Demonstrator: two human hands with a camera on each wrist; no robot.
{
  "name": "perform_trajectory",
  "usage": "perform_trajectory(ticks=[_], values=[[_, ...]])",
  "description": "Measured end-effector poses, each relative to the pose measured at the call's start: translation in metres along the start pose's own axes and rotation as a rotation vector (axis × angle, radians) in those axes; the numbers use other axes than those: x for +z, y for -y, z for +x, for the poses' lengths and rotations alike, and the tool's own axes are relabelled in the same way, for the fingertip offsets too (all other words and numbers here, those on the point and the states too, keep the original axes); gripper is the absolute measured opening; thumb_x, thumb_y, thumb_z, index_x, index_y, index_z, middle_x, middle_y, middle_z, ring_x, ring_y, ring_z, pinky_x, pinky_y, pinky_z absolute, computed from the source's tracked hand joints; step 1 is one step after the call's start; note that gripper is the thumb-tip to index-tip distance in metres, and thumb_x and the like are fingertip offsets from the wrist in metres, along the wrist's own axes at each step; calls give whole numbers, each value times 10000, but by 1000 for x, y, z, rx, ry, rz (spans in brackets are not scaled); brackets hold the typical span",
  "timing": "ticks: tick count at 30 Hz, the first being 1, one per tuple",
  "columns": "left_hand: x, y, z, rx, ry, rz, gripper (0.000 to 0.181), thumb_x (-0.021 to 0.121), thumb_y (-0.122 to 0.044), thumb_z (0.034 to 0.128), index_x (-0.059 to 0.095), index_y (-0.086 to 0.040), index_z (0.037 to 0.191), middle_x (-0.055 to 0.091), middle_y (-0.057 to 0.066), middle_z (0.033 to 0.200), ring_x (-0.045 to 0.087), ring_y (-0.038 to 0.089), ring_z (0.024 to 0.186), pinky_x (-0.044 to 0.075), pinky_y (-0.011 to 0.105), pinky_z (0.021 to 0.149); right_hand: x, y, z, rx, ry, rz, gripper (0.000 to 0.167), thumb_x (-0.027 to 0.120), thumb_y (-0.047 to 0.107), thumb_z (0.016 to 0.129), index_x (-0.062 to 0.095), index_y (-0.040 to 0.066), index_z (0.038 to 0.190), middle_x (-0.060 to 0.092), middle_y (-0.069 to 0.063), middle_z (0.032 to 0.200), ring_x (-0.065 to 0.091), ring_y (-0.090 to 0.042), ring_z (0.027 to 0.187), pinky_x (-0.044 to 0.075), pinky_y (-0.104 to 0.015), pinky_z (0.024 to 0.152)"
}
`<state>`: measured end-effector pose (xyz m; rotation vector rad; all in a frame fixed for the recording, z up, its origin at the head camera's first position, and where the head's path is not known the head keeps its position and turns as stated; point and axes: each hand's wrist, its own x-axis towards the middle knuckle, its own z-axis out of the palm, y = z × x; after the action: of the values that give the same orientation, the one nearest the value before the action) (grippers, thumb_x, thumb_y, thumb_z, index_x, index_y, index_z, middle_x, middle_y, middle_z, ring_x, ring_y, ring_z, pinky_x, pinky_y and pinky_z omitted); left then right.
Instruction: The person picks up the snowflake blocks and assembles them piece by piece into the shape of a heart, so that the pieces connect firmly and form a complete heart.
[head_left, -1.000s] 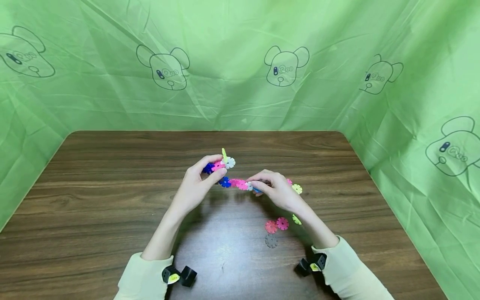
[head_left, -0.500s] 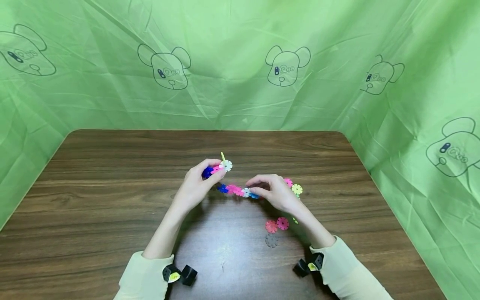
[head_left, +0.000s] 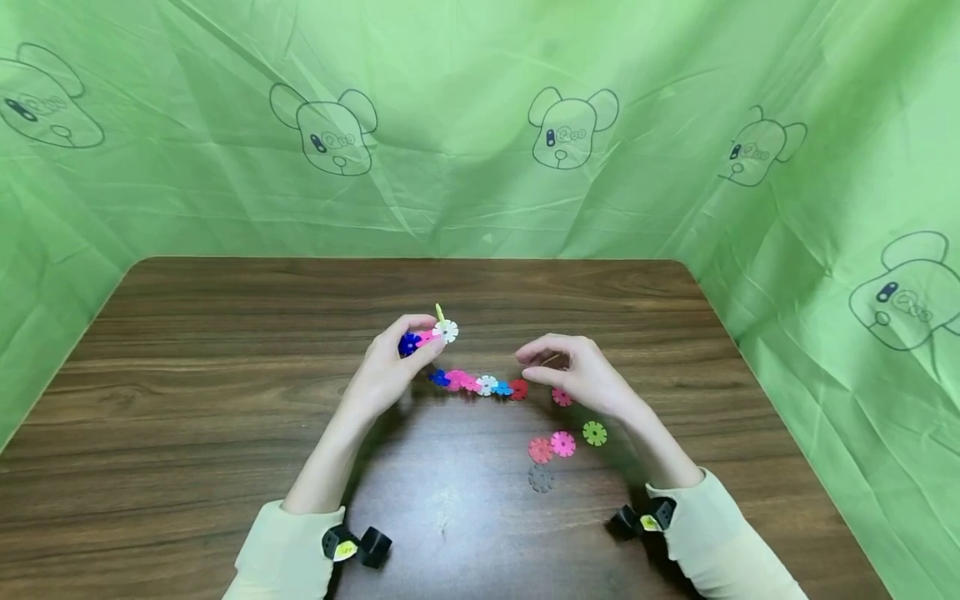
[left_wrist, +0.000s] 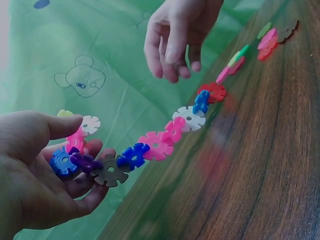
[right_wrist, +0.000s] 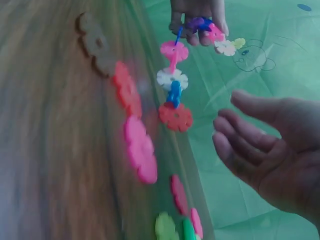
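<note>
My left hand (head_left: 386, 367) pinches one end of a chain of interlocking flower-shaped plastic discs (head_left: 457, 381). In the left wrist view, blue and purple discs lie against the fingers, and a white disc (left_wrist: 90, 125) stands near the thumb tip. A grey disc (left_wrist: 110, 171) joins this held part to the pink, white and blue stretch. From there the chain runs right to a red end disc (head_left: 518, 389). My right hand (head_left: 581, 375) is just beyond that disc, apart from it, fingers loosely bent with nothing between them.
Loose discs lie on the wooden table (head_left: 225, 417): a coral one (head_left: 540, 450), a pink one (head_left: 563, 443), a green one (head_left: 595, 433) and a grey one (head_left: 541, 478). Another pink disc (head_left: 562, 397) is partly under the right hand. A green curtain (head_left: 465, 200) stands behind.
My right hand has let go of the chain and moved right. The chain's free end has dropped lower, exposing its red disc. The left hand keeps its hold, shifted slightly left.
</note>
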<state>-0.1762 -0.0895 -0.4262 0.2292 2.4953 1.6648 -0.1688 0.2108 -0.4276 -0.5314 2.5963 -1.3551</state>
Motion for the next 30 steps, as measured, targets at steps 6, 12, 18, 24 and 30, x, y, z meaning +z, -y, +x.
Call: perform_trajectory(ticks=[6, 12, 18, 24, 30], values=[[-2, 0, 1, -10, 7, -1, 436, 674, -354, 993, 593, -175, 1383, 613, 86, 1424, 540, 268, 1311, 416, 505, 1112, -4, -8, -13, -139, 123, -49, 270, 806, 196, 899, 765, 160, 1163, 766, -15, 1115, 706, -211, 1015, 584, -317, 867], [-2, 0, 1, -19, 17, 2, 444, 670, -374, 996, 589, -188, 1390, 610, 75, 1434, 547, 265, 1299, 419, 511, 1112, -3, -14, -26, -243, 283, -157, 351, 867, 177, 824, 771, 158, 1161, 750, 6, 1118, 688, -180, 1043, 577, -353, 905], [-2, 1, 0, -27, 22, 2, 444, 669, -388, 995, 589, -200, 1390, 607, 68, 1440, 541, 261, 1301, 413, 508, 1110, -1, -19, -32, -269, 386, -243, 397, 901, 231, 781, 779, 201, 1157, 707, 92, 1146, 642, -88, 1116, 536, -308, 1007], [-2, 1, 1, -26, 23, 0, 438, 670, -394, 994, 595, -204, 1382, 610, 63, 1434, 533, 259, 1306, 406, 507, 1114, 4, -24, -34, -287, 418, -305, 364, 913, 269, 767, 798, 240, 1111, 661, 112, 1100, 597, -38, 1058, 527, -260, 956], [-2, 1, 0, -11, 24, -7, 413, 672, -371, 997, 614, -186, 1362, 641, 76, 1388, 566, 260, 1282, 426, 488, 1101, 8, -23, -34, -286, 403, -327, 252, 918, 269, 755, 807, 249, 981, 643, 116, 1019, 573, -45, 970, 534, -271, 849]])
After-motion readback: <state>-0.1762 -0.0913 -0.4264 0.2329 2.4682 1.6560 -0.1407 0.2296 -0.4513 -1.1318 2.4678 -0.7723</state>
